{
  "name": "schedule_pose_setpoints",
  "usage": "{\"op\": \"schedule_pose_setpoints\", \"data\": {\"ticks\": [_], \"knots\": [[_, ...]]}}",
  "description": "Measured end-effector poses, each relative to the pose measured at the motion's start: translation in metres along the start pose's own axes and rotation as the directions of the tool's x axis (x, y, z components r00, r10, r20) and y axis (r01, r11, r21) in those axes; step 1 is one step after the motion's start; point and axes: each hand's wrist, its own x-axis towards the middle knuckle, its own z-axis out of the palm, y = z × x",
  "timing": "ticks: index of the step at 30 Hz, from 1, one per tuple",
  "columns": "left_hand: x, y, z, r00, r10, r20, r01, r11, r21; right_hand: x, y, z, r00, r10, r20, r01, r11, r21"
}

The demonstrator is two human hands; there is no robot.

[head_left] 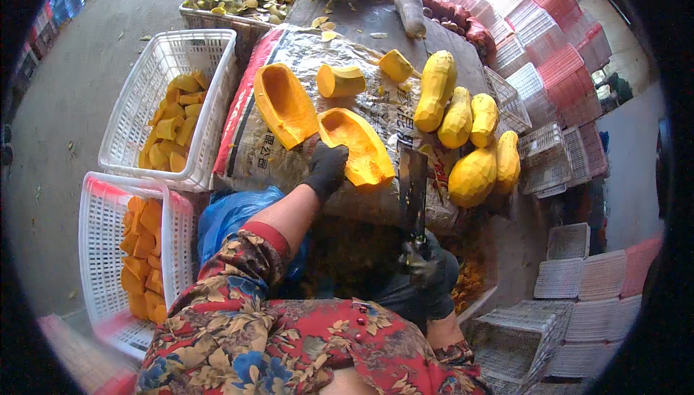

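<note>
Orange left half (284, 108) of squash, then right half (361, 149), both scooped boat-shaped, hollow side up on a printed sack (249, 156), long axes slanting from far left to near right; gloved left hand (327, 169) against right half, finger spread unclear. Wrapped around an upright-blade cleaver (413, 189), pointing away from the body: gloved right hand (428, 263). Farther right, faceted yellow squashes (473, 177).

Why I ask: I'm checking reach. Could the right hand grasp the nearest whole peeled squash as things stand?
Probably not: the right hand is wrapped around the cleaver, though the way to the squash looks open.
</note>
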Motion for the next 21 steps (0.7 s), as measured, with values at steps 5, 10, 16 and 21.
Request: {"op": "schedule_pose_setpoints", "data": {"ticks": [5,10,16,21], "knots": [[0.021,-0.035,-0.007,1.0,0.031,0.0,-0.031,0.999,0.014,-0.016,-0.031,0.001,0.984,-0.176,-0.014,0.164,0.94,-0.3],[0.027,-0.041,-0.006,0.985,0.142,-0.099,-0.107,0.949,0.297,-0.017,-0.067,0.012,0.999,0.004,-0.052,-0.007,0.999,-0.043],[0.006,-0.008,0.008,0.961,0.257,-0.1,-0.146,0.782,0.605,-0.005,-0.052,0.02,0.985,0.15,0.083,-0.168,0.935,0.313],[0.008,-0.005,0.013,0.907,0.415,-0.073,-0.259,0.685,0.681,0.002,-0.026,0.026,0.949,0.278,0.145,-0.313,0.87,0.382]]}}
